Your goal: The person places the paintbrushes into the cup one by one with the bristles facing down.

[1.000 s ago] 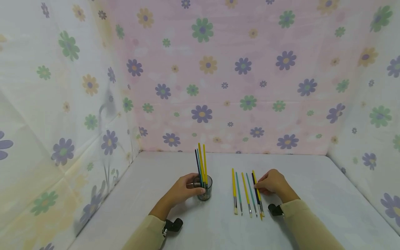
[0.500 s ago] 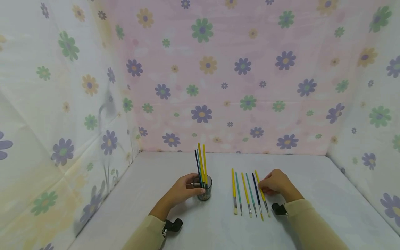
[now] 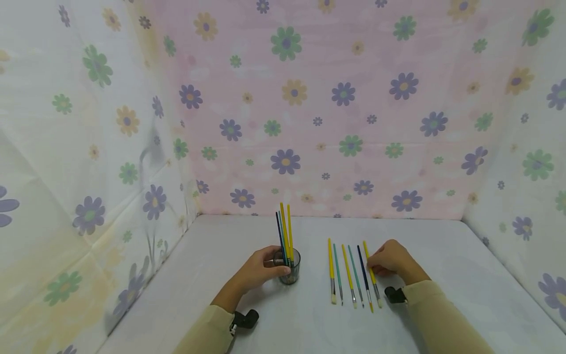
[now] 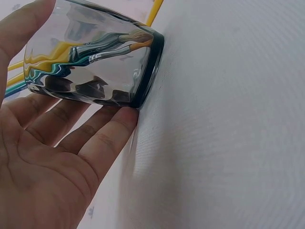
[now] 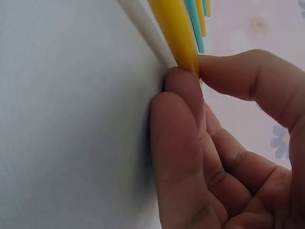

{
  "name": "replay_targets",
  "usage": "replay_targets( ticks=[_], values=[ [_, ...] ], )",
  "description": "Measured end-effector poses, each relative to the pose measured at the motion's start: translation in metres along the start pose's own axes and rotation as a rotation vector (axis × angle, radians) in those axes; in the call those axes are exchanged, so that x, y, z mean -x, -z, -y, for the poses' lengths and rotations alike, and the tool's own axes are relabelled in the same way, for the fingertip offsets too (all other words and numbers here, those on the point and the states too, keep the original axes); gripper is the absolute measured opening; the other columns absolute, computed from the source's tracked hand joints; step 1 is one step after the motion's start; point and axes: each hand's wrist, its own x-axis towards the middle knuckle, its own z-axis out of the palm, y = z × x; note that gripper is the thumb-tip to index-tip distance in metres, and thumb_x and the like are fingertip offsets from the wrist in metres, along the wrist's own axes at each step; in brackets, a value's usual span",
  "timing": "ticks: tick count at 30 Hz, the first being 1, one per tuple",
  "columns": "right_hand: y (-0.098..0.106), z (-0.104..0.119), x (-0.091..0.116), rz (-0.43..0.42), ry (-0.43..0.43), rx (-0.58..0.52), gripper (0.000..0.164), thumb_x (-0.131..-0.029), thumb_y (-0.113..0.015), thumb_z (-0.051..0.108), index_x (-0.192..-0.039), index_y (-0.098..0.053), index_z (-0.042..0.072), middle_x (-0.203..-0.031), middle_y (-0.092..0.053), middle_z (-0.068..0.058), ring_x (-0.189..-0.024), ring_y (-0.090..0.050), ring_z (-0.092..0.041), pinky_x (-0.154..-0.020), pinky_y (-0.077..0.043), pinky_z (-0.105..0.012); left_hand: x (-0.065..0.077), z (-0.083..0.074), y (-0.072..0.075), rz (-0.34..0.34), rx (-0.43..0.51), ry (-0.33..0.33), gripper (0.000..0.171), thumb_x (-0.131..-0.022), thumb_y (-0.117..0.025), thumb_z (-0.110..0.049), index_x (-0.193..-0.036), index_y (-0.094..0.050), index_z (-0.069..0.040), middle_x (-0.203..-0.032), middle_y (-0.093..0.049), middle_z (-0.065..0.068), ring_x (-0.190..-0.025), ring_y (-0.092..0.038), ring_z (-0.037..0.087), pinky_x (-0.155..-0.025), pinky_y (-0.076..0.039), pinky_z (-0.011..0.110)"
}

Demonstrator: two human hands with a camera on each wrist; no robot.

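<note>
Light and stiff on one side, smooth and breakable on the other

The right hand pinches a yellow brush by its handle, thumb against fingers; whether the brush lies flat on the table or is slightly raised, I cannot tell. It should be light and stiff, with a thin, smooth handle apt to roll, so a pinch near the handle's middle suits it. The bristles, pointing toward the person, look like the soft part, best left untouched.

Just beside it lies a dark brush, then four other brushes, teal and yellow by turns, near enough that a wide grasp could nudge them.

The left hand holds the glass, thumb near the rim, fingers along the opposite side. It stands upright, with standing brushes inside, bristles down. Rigid, slick and probably fragile, it is best steadied low on the wall, since the tall handles may make it tippy.

Flowered cloth hangs behind.
</note>
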Motion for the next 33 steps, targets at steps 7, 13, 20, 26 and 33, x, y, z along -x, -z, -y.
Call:
replay_targets(
  ticks=[7, 13, 20, 26, 33],
  values=[
    [0.001, 0.0, -0.002, 0.0, -0.004, -0.039, 0.038, -0.081, -0.083, 0.016, -0.104, -0.062, -0.004, -0.087, -0.071, -0.014, -0.072, -0.069, -0.022, -0.063, -0.06, -0.029, 0.001, -0.002, 0.0, -0.004, -0.003, 0.003, 0.066, -0.09, -0.081, -0.043, -0.145, -0.056, -0.016, -0.132, -0.068, 0.004, -0.126, -0.065, 0.027, -0.109, -0.052, 0.049],
    [0.002, 0.009, 0.0, -0.012, -0.008, -0.04, 0.037, -0.084, -0.081, 0.018, -0.107, -0.063, -0.005, -0.093, -0.07, -0.016, -0.077, -0.068, -0.025, -0.065, -0.059, -0.03, 0.0, -0.001, 0.0, 0.003, 0.006, -0.003, 0.065, -0.09, -0.081, -0.041, -0.144, -0.056, -0.016, -0.132, -0.068, 0.003, -0.127, -0.064, 0.027, -0.11, -0.051, 0.05],
    [0.003, 0.017, -0.003, 0.006, 0.015, -0.105, 0.038, -0.086, -0.078, 0.018, -0.112, -0.066, -0.006, -0.099, -0.071, -0.017, -0.079, -0.069, -0.025, -0.069, -0.062, -0.031, 0.0, 0.0, 0.0, 0.0, 0.007, 0.004, 0.067, -0.088, -0.082, -0.044, -0.144, -0.057, -0.018, -0.131, -0.069, 0.002, -0.127, -0.065, 0.026, -0.11, -0.051, 0.049],
    [0.003, 0.024, -0.005, 0.009, 0.085, -0.184, 0.038, -0.088, -0.077, 0.017, -0.114, -0.067, -0.008, -0.099, -0.072, -0.018, -0.077, -0.072, -0.023, -0.07, -0.065, -0.034, 0.001, -0.001, 0.0, -0.001, 0.011, 0.013, 0.069, -0.087, -0.082, -0.046, -0.145, -0.056, -0.017, -0.132, -0.069, 0.002, -0.126, -0.065, 0.026, -0.11, -0.051, 0.05],
    [0.003, 0.041, 0.004, 0.005, 0.132, -0.232, 0.037, -0.087, -0.076, 0.016, -0.115, -0.068, -0.007, -0.098, -0.072, -0.017, -0.075, -0.072, -0.021, -0.07, -0.065, -0.033, 0.001, -0.001, 0.001, 0.001, 0.013, 0.011, 0.069, -0.088, -0.082, -0.046, -0.145, -0.056, -0.018, -0.132, -0.068, 0.002, -0.127, -0.064, 0.026, -0.111, -0.05, 0.051]
  ],
)
